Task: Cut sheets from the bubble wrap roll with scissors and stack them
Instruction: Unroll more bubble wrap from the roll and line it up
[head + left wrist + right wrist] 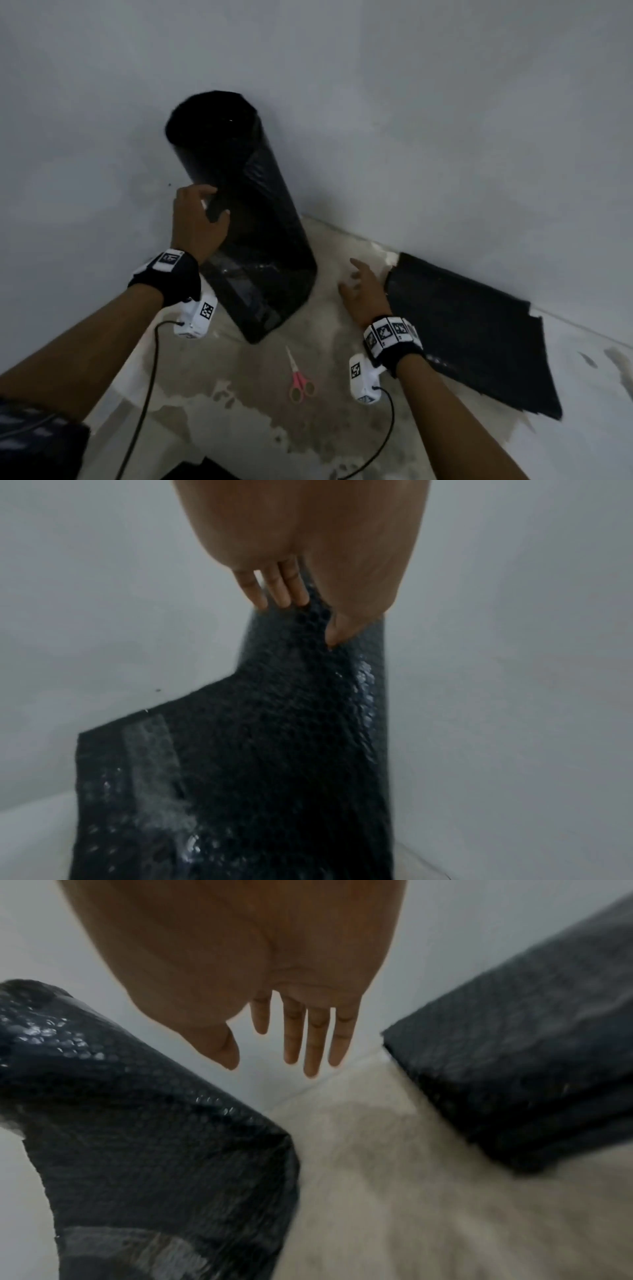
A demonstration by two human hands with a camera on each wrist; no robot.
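The left hand (198, 219) pinches the loose edge of the bubble wrap roll (246, 212). Right of the roll, the right hand (363, 294) hovers with fingers spread, empty. Only the head view shows the scissors (298, 377).

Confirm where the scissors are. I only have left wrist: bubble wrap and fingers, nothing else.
Observer: The pink scissors lie on the floor in front of the bubble wrap roll, in neither hand.
Operator: Right hand doing anything?
Observer: The right hand is open, fingers spread, above the floor between the roll and the stack of cut sheets, holding nothing.
Operator: Stack placement?
Observer: It lies flat along the base of the wall, to the right of the roll.
Operator: Is the roll standing?
Observer: It stands leaning into the corner, with the left hand gripping the sheet's free edge about halfway up.
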